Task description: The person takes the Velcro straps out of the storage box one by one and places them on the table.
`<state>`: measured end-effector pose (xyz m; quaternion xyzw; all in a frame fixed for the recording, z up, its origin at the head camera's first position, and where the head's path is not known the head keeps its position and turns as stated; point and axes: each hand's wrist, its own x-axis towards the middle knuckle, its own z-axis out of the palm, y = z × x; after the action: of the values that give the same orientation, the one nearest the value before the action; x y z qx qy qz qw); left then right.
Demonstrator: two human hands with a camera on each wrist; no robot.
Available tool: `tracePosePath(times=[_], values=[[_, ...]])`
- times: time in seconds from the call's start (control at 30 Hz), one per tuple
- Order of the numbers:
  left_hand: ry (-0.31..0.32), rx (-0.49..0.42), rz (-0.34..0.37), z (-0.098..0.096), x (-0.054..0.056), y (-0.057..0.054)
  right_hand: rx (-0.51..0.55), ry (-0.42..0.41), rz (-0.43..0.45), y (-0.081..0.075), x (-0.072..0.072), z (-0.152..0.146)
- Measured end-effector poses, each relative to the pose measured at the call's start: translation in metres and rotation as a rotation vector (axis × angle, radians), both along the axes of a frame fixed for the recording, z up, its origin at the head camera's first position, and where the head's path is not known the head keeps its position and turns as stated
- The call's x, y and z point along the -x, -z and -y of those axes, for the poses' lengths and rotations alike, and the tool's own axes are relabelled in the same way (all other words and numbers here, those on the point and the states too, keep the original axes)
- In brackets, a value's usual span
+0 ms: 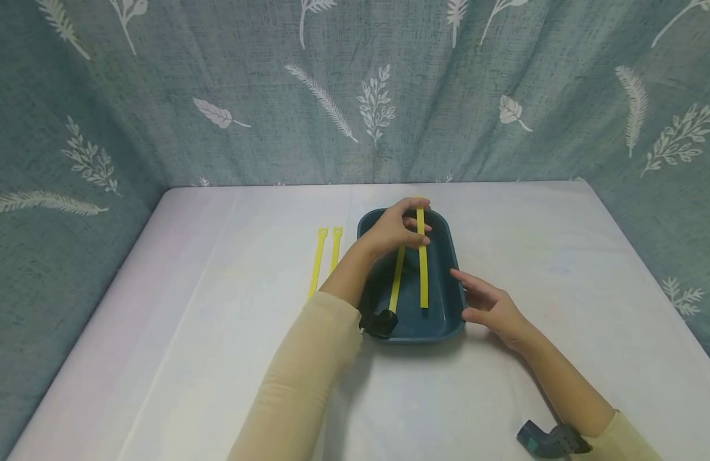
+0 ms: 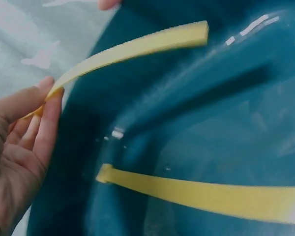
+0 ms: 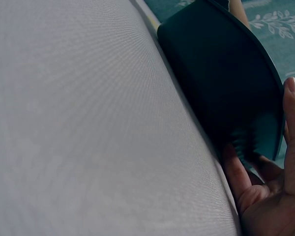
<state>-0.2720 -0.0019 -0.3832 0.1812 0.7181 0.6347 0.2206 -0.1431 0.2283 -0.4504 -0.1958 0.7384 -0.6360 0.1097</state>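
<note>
My left hand [image 1: 402, 225] is over the far part of a dark teal plastic tub [image 1: 459, 301]. Between thumb and fingers it pinches a yellow strap [image 1: 423, 275] near one end, and the rest of the strap hangs over the tub. Another yellow strap [image 2: 196, 196] lies on the tub's floor, its small wider head [image 2: 105, 173] showing in the left wrist view. At the tub's right side is my right hand [image 1: 495, 310], its fingers loosely bent and spread. In the right wrist view its fingertips [image 3: 231, 155] touch the outer wall, with the thumb close to the rim.
Left of the tub, two more yellow straps [image 1: 318, 262] with slotted heads lie on the white tabletop [image 1: 216, 358], partly behind my left forearm. A green leaf-print curtain [image 1: 262, 128] surrounds the table's back and sides. Each wrist wears a dark camera [image 1: 380, 323].
</note>
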Motion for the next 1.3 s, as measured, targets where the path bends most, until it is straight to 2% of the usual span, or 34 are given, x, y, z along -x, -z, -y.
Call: tracePosePath(times=[0.23,0.5,0.73,1.07,1.3], values=[[0.015,-0.041,-0.025,0.013,0.0,-0.018,0.007,0.004,-0.008,-0.002,0.001,0.0],[-0.001,-0.035,-0.096,0.039,-0.006,-0.028,-0.004,-0.013,-0.025,0.0,0.004,0.004],[0.008,-0.063,-0.115,0.056,-0.01,-0.038,0.044,-0.037,-0.021,0.001,0.004,0.004],[-0.058,-0.025,-0.149,0.091,-0.016,-0.043,0.051,-0.025,-0.023,-0.002,0.004,0.003],[-0.104,0.028,-0.176,0.119,-0.019,-0.035,0.019,-0.007,-0.024,-0.001,0.001,0.001]])
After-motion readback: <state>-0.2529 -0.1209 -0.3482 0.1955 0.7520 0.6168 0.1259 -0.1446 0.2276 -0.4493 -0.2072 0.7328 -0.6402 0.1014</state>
